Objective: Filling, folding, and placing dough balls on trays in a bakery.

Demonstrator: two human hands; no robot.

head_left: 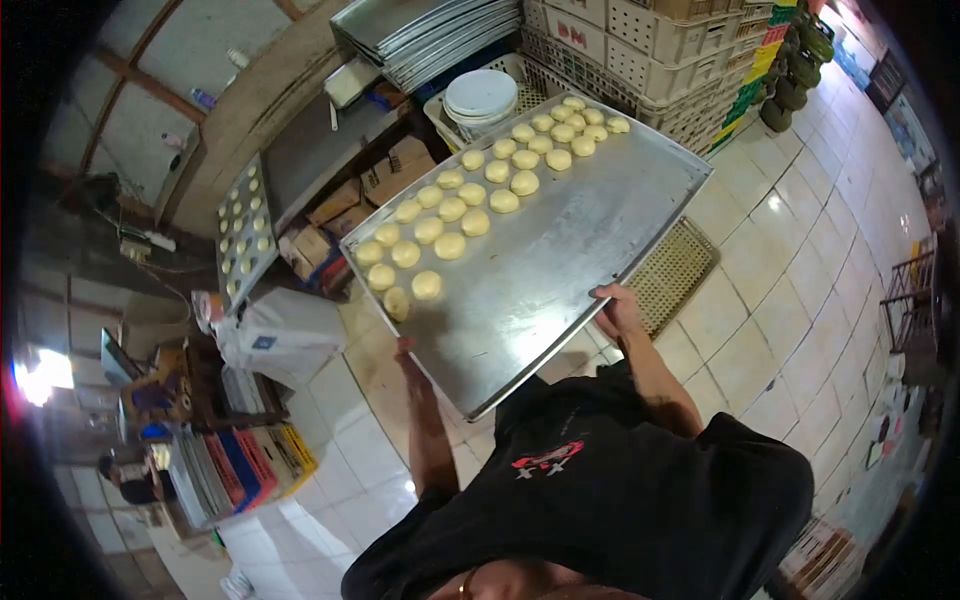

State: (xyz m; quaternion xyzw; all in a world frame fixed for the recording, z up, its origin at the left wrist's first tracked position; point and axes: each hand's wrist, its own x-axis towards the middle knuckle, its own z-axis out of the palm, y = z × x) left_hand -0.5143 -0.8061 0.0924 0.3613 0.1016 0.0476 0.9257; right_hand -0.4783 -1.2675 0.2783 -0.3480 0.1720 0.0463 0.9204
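A large metal baking tray is held out in front of me, tilted in the view. Rows of round pale-yellow dough balls cover its far and left side, while the near right part is bare metal. My left hand grips the tray's near left edge, most of its fingers hidden beneath. On the near right edge, my right hand is closed with the thumb at the rim and the other fingers underneath.
Stacked empty trays and a white lidded bucket stand beyond the tray. Plastic crates rise at the back right. Another tray of dough balls rests at left above a white sack. A yellow crate sits on the tiled floor.
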